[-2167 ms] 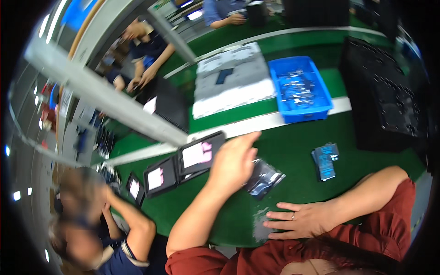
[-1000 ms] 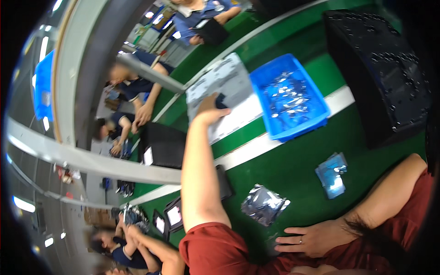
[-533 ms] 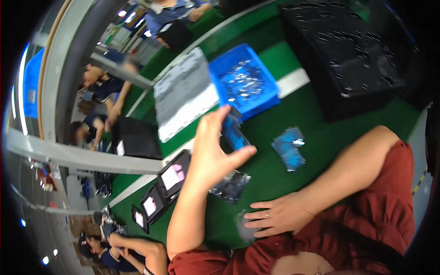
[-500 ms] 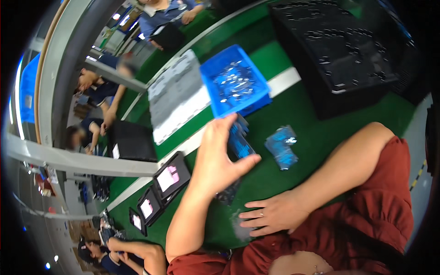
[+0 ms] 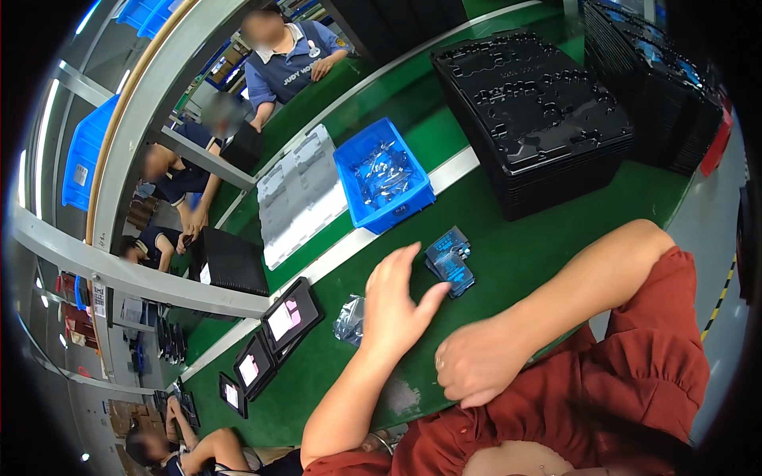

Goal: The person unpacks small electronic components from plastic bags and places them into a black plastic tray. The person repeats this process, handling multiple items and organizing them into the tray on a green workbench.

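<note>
My left hand (image 5: 397,309) is open over the green table, thumb and fingers spread, and I see nothing held in it. Just beyond its thumb and fingertips lies a small overlapping pile of flat dark packs with blue print (image 5: 452,266). A crumpled shiny clear bag (image 5: 349,320) lies beside the left wrist, partly behind it. My right hand (image 5: 482,363) rests near the table's front edge with its fingers curled under. Its back faces up, so whatever may be inside it is hidden.
Beyond my hands stands a blue bin (image 5: 382,214) of clear bags, beside a grey-white moulded tray (image 5: 302,198). Tall stacks of black trays (image 5: 548,119) fill the far right. Left are black framed pieces (image 5: 282,317) and a metal post. Several co-workers sit across and along the table.
My left hand has drawn back from above the blue-printed packs, which now lie gathered together. My right hand, flat with spread fingers before, has curled. The whole view has shifted.
</note>
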`<state>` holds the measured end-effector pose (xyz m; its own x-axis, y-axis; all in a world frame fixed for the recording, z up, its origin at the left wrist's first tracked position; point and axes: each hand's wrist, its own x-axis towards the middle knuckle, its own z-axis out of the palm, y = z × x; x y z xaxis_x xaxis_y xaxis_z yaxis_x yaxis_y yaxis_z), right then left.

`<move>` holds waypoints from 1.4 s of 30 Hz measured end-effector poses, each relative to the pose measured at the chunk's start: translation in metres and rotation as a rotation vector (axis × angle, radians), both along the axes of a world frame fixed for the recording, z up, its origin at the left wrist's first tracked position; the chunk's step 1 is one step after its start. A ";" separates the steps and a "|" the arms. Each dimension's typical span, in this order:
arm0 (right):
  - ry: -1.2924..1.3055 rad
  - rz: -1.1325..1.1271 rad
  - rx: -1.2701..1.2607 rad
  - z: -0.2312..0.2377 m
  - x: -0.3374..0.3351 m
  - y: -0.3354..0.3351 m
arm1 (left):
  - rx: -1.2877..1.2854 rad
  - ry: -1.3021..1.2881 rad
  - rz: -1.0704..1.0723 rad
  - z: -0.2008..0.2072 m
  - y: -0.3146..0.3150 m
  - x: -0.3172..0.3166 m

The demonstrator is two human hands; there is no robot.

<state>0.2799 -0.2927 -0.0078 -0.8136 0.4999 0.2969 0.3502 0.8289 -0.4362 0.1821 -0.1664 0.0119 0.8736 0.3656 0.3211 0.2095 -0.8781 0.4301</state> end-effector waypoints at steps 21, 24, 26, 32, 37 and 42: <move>-0.450 -0.666 -0.042 0.012 0.077 0.046 | -0.189 -0.024 -0.688 -0.046 -0.071 -0.046; -0.381 -0.673 0.065 0.005 0.078 0.046 | -0.226 -0.004 -0.693 -0.047 -0.068 -0.049; -0.368 -0.679 0.057 0.006 0.077 0.044 | -0.242 0.009 -0.699 -0.045 -0.067 -0.049; -0.242 -0.734 0.178 0.082 0.093 0.019 | -0.275 0.050 -0.689 -0.044 -0.066 -0.049; -0.347 -0.896 0.358 0.145 0.170 -0.004 | -0.293 0.060 -0.669 -0.044 -0.065 -0.051; -0.387 -1.100 0.131 0.142 0.227 -0.016 | -0.298 0.071 -0.679 -0.044 -0.064 -0.046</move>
